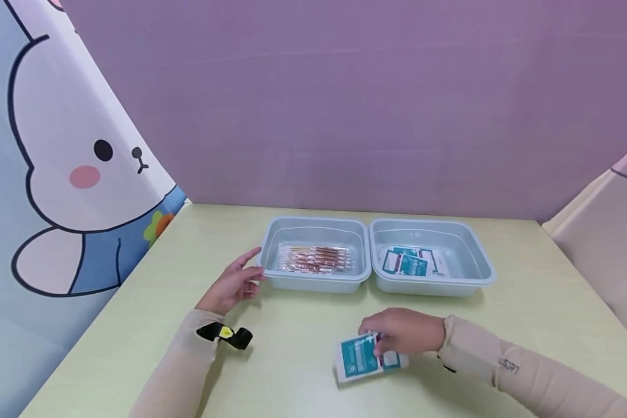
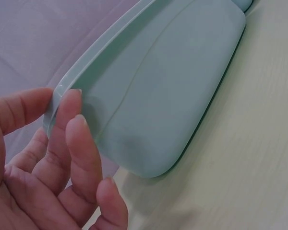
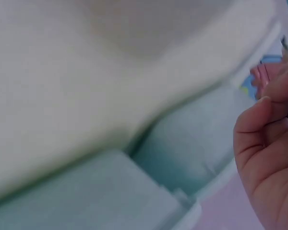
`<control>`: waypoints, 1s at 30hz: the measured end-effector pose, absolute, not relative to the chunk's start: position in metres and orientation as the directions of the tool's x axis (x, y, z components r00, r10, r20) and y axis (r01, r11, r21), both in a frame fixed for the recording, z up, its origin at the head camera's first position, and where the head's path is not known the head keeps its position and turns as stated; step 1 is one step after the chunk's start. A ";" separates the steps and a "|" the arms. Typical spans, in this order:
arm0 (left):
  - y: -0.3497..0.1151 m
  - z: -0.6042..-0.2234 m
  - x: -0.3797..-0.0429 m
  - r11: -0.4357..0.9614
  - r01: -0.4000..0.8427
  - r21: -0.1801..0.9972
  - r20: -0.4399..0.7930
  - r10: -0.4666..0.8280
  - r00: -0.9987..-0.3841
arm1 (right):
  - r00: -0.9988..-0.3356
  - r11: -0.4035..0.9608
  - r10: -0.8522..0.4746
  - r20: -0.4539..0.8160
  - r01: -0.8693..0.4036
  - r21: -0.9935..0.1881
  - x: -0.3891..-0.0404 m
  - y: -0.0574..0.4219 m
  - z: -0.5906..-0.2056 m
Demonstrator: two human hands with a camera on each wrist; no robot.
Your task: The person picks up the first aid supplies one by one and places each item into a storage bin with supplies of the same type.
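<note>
My left hand pinches the left end of the rim of a pale blue plastic basin, its other fingers loosely bent below, as the left wrist view shows. Inside that basin lie clear-wrapped cotton swabs with reddish-brown sticks. In front of the basins, low over the table, my right hand grips a flat teal-and-white packet by its right part. The packet is mostly out of frame in the right wrist view. Similar teal-and-white packets lie in the second pale blue basin.
Both basins stand side by side, rims close together, toward the back of the light wood-look table. Behind the table hangs a purple cloth backdrop. A cloth with a cartoon rabbit borders the left side, and a pale cloth the right.
</note>
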State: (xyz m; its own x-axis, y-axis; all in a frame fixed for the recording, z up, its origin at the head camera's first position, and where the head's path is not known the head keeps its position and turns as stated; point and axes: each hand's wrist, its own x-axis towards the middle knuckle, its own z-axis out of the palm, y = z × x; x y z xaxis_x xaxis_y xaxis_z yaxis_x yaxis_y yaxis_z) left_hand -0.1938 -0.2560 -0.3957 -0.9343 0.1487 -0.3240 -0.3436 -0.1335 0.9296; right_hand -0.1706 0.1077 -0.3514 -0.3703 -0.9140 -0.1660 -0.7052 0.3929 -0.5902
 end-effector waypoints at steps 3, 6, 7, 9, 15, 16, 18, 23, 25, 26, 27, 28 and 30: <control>-0.257 -0.395 -0.194 -0.129 -0.338 0.932 -0.320 0.144 -0.936 | -0.421 0.417 -0.894 -0.155 -0.654 -0.631 -0.175 0.109 -0.337; -0.258 -0.395 -0.193 -0.125 -0.336 0.934 -0.318 0.140 -0.938 | -0.434 0.393 -0.894 -0.112 -0.637 -0.663 -0.182 0.113 -0.324; -0.259 -0.395 -0.193 -0.125 -0.334 0.934 -0.317 0.142 -0.938 | -0.438 0.385 -0.893 -0.100 -0.629 -0.675 -0.185 0.114 -0.320; -0.260 -0.394 -0.193 -0.127 -0.333 0.934 -0.315 0.142 -0.938 | -0.458 0.383 -0.886 -0.080 -0.622 -0.683 -0.192 0.117 -0.312; -0.260 -0.394 -0.192 -0.123 -0.329 0.936 -0.313 0.134 -0.940 | -0.581 0.477 -0.811 -0.070 -0.587 -0.655 -0.217 0.127 -0.282; -0.260 -0.393 -0.191 -0.120 -0.327 0.937 -0.312 0.129 -0.941 | -0.599 0.490 -0.798 -0.064 -0.584 -0.647 -0.222 0.129 -0.278; -0.259 -0.394 -0.191 -0.112 -0.328 0.938 -0.314 0.122 -0.941 | -0.635 0.518 -0.771 -0.056 -0.573 -0.634 -0.230 0.134 -0.271; -0.257 -0.394 -0.191 -0.102 -0.325 0.940 -0.313 0.115 -0.943 | -0.728 0.603 -0.685 -0.042 -0.533 -0.594 -0.253 0.146 -0.261; -0.256 -0.394 -0.191 -0.104 -0.320 0.942 -0.307 0.118 -0.944 | -0.756 0.629 -0.653 -0.046 -0.507 -0.590 -0.263 0.151 -0.261; -0.256 -0.394 -0.191 -0.106 -0.319 0.942 -0.307 0.117 -0.945 | -0.768 0.643 -0.638 -0.050 -0.496 -0.584 -0.267 0.153 -0.261; -0.256 -0.394 -0.191 -0.108 -0.320 0.941 -0.308 0.114 -0.945 | -0.780 0.658 -0.623 -0.059 -0.482 -0.578 -0.272 0.155 -0.262; -0.255 -0.394 -0.191 -0.108 -0.321 0.941 -0.309 0.115 -0.944 | -0.787 0.665 -0.613 -0.065 -0.470 -0.581 -0.276 0.157 -0.262; -0.254 -0.394 -0.191 -0.108 -0.325 0.940 -0.313 0.113 -0.943 | -0.797 0.677 -0.599 -0.077 -0.452 -0.580 -0.283 0.162 -0.264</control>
